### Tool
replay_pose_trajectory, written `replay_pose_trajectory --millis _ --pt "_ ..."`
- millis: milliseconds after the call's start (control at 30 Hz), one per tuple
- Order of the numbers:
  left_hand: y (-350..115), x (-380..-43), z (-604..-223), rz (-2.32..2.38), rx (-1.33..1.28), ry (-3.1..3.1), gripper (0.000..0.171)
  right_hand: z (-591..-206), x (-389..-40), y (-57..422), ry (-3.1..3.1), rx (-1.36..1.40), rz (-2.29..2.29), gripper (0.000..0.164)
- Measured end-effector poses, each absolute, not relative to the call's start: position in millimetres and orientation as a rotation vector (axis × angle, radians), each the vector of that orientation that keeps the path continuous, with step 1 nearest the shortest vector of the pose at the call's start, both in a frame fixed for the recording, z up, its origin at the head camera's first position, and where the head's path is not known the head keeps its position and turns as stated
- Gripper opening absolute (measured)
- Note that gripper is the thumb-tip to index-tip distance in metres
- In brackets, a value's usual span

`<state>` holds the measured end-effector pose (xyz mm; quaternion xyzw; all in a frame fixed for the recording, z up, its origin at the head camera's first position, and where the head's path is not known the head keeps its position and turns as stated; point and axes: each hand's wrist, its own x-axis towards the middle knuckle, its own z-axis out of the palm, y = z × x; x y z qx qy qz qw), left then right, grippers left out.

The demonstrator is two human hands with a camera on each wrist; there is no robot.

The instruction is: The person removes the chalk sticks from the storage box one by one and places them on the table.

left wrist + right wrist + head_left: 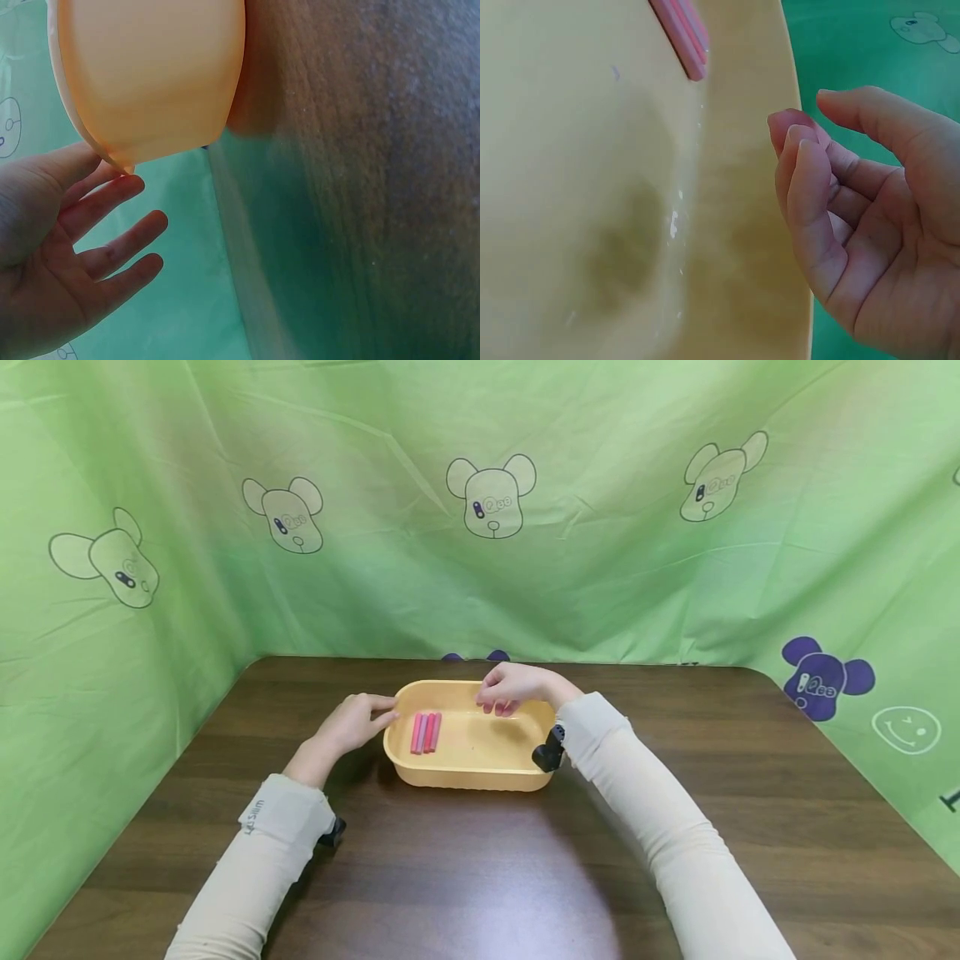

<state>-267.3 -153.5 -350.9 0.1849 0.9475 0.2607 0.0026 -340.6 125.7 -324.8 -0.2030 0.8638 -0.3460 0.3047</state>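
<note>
A yellow oval plastic basin (472, 779) stands on the table. Inside it, toward the left end, several pink, red and purple sticks (426, 732) lie side by side; part of this bundle of sticks (681, 37) shows at the top of the right wrist view. At the basin's left end my left hand (352, 724) pinches the rim between thumb and forefinger, the other fingers spread loose, as the left wrist view shows. My right hand (516, 685) hovers over the back right of the basin. Its fingers are loosely curled, thumb apart, and nothing is between them.
The dark wooden table (465, 868) extends around the basin on all sides. Behind it and at both sides hangs a green cloth (600, 577) printed with bear heads. Small whitish specks lie on the basin's floor in the right wrist view.
</note>
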Motion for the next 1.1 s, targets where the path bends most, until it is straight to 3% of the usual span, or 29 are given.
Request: replay_pose_trajectory --millis 1100 --pt "-152 -269 -350 0.800 0.566 2.975 0.037 -350 -351 75 2.230 -0.503 -0.786 0.019"
